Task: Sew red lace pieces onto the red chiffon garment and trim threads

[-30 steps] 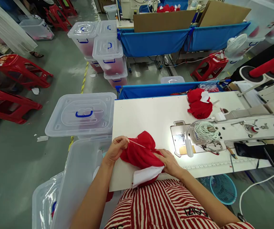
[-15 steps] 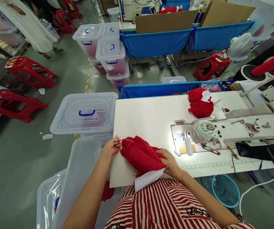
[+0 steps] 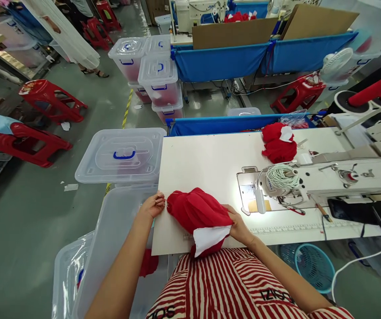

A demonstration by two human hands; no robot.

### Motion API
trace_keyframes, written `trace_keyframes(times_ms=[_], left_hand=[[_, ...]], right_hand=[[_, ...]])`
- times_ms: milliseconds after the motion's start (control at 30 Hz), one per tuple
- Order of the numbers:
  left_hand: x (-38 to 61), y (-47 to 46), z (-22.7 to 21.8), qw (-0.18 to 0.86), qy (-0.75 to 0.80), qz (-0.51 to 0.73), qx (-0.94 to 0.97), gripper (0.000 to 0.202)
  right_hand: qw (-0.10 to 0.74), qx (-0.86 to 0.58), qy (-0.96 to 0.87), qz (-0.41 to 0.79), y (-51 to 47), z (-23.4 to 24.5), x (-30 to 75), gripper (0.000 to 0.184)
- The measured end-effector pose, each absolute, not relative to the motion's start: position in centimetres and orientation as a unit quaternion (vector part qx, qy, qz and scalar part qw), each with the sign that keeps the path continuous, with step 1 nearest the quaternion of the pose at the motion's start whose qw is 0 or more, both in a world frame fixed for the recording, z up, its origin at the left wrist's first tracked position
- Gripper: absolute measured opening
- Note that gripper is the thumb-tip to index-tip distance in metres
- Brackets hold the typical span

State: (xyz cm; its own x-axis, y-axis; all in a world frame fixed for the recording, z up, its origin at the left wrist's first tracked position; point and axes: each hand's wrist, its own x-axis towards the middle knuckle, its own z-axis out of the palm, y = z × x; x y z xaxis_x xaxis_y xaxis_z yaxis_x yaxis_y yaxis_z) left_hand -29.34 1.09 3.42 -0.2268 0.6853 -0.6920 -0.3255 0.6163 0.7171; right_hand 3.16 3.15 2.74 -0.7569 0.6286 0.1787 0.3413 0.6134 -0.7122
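Note:
A bundle of red fabric [image 3: 199,208], gathered and soft, lies at the front left of the white sewing table [image 3: 204,159]. A white fabric piece [image 3: 210,237] shows on its near side. My right hand [image 3: 239,225] grips the bundle's right edge, its thumb on top and some fingers hidden. At the bundle's left end, my left hand [image 3: 153,205] is closed in a pinch just off the fabric. A thin pale thread ran from these fingers half a second ago; now it is hardly visible.
To the right stands a sewing machine [image 3: 323,181] with a lit needle area. Another red fabric bundle [image 3: 278,144] lies behind it. Plastic bins with a clear lid [image 3: 122,155] adjoin the table's left edge. A blue basket [image 3: 315,268] is below, right.
The red bundle has turned a little, so more of its white piece faces up. My left hand has shifted slightly left. The person in a white garment at the far left has moved rightward.

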Motion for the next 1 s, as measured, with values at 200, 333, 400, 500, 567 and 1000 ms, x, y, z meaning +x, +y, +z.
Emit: trace_keyframes(times_ms=[200,333,400,500,567,1000], left_hand=[[-27.1,-1.4,5.6,0.621,0.616,0.429,0.224,0.017],[-25.9,-0.7,5.6,0.644,0.602,0.401,0.250,0.017],[-26.4,-0.2,5.0,0.643,0.608,0.400,0.238,0.011],[-28.3,0.2,4.2,0.621,0.622,0.431,0.203,0.016],[-29.5,-0.1,4.0,0.600,0.625,0.466,0.179,0.024],[-32.0,-0.9,2.5,0.544,0.595,0.589,0.052,0.009]], right_hand=[[0.159,-0.166,-0.914,0.335,3.6,4.0,2.3,0.020],[0.141,-0.106,-0.936,0.305,3.7,5.0,1.8,0.024],[0.151,-0.097,-0.942,0.283,3.6,4.9,1.9,0.023],[0.178,-0.122,-0.937,0.275,3.7,4.2,2.5,0.023],[0.198,-0.142,-0.931,0.273,3.9,3.6,2.8,0.023],[0.250,-0.272,-0.867,0.334,5.0,1.8,2.6,0.023]])
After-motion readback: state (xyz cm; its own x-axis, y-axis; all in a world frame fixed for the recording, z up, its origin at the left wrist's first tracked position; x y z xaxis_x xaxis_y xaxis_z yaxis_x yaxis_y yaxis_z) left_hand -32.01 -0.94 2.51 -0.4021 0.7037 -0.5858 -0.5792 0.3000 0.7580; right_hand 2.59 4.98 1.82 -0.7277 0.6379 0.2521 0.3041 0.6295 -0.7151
